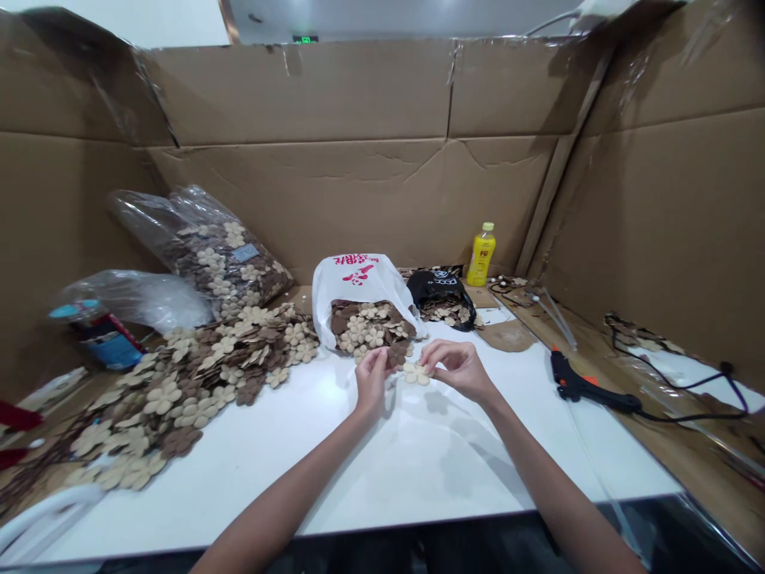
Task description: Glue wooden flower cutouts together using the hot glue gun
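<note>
Between finger and thumb, my right hand (459,368) pinches a cream flower-shaped piece (417,373) above the white tabletop (370,462). My left hand (373,379) is closed at the edge of a brown flower-shaped piece (398,354), just left of the cream one. Whether the two pieces touch is hard to tell. Right behind my hands lies a white plastic bag (370,279) with red print, its mouth towards me and full of brown and cream flower pieces (367,328). A black bag (441,288) with similar pieces lies to its right.
A large heap of flower pieces (197,391) covers the left side, with a clear bag (233,255) of more behind it. At right lies a black glue gun (589,384) with its cord. A yellow bottle (481,255) stands by the cardboard wall (335,191).
</note>
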Demonstrator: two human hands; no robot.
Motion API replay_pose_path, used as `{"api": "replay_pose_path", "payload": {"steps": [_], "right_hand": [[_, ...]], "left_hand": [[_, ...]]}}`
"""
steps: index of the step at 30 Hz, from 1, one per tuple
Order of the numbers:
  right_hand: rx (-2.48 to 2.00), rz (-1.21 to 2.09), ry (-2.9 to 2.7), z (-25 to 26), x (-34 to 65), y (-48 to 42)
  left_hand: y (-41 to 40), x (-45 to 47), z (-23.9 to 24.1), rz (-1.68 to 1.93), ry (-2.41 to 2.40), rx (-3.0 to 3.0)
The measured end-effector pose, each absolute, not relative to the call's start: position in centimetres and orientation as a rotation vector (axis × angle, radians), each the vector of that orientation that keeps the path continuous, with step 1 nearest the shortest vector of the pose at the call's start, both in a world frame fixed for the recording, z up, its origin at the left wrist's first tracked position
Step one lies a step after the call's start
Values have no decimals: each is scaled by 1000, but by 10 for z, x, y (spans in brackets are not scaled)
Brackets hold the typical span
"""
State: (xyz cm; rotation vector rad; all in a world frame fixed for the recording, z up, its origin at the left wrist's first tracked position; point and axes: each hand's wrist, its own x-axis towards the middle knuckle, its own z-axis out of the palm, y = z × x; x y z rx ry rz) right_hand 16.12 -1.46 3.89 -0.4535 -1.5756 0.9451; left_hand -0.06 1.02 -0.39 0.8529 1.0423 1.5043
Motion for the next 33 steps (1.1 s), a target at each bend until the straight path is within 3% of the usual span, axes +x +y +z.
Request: {"api": "replay_pose_path", "payload": {"steps": [14,20,28,33], "right_hand": [[-546,847,-1632,41,165,-15],[-691,659,-1755,44,165,-20],[-1114,187,-1976,22,186,3],[-1526,145,-2072,10,198,19]], "left_hand": [[11,-3,-2,1541,1016,855],[13,-4,-5,1548,1024,844],[13,-5,-4,1553,1012,829],[11,-5,-3,1537,992,828]]}}
